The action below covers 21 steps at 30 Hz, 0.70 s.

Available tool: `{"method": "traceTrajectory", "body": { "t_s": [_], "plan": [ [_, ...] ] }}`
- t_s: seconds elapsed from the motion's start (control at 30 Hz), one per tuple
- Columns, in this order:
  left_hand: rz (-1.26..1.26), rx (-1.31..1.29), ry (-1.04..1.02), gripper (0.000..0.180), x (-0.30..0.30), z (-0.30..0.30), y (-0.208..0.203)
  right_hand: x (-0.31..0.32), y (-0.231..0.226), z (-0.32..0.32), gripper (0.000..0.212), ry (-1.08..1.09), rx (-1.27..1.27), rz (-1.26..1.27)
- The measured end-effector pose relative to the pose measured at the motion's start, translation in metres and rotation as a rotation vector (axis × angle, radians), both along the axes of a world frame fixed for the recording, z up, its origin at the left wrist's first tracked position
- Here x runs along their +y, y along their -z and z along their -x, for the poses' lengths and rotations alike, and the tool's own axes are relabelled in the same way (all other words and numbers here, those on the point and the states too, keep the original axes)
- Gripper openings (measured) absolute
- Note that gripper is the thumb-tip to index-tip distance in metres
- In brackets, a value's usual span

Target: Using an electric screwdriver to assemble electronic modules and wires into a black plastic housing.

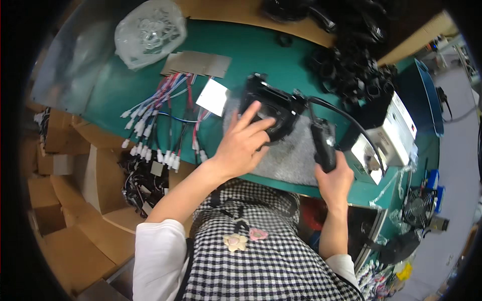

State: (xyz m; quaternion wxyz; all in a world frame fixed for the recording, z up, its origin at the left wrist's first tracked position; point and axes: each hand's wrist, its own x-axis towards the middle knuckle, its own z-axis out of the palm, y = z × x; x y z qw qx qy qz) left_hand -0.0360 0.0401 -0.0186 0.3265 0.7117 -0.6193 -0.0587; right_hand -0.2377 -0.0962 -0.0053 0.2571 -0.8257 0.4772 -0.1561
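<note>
Pressing with spread fingers, our left hand point(242, 150) rests on the black housing point(275, 106) near the centre of the frame without closing around it. Our right hand point(335, 181), right of centre, is wrapped around the lower end of a black handheld tool point(324, 143). The housing sits over the upper part of the grey mat point(296, 160). We judge work on this piece to be partway, with both hands engaged; which steps are finished we cannot tell. Bundled wires point(173, 100) with white connectors lie left of centre, apart from the housing, and loose black parts point(351, 72) are heaped at upper right. Dark marks show on the white box point(396, 128) at right, too small for us to read. The white card point(213, 97) shows no legible writing.
</note>
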Motion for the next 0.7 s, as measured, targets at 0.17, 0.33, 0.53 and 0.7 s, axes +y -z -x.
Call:
{"method": "traceTrajectory", "body": {
  "t_s": [0.17,0.33,0.53,0.7],
  "plan": [
    [-0.033,-0.177,0.122,0.015,0.007,0.007,0.003,-0.001,-0.016,0.004,0.033,-0.070,-0.041,0.056],
    [0.064,-0.108,0.107,0.031,0.006,-0.052,-0.027,0.008,-0.002,0.007,0.047,-0.100,-0.087,0.218],
    [-0.032,-0.357,-1.078,0.012,0.013,-0.310,-0.023,0.014,-0.002,0.003,0.045,0.028,0.098,0.014],
    [-0.204,-0.695,-1.126,0.010,0.017,-0.364,0.014,0.015,0.000,0.002,0.037,0.048,0.052,0.059]
  ]
}}
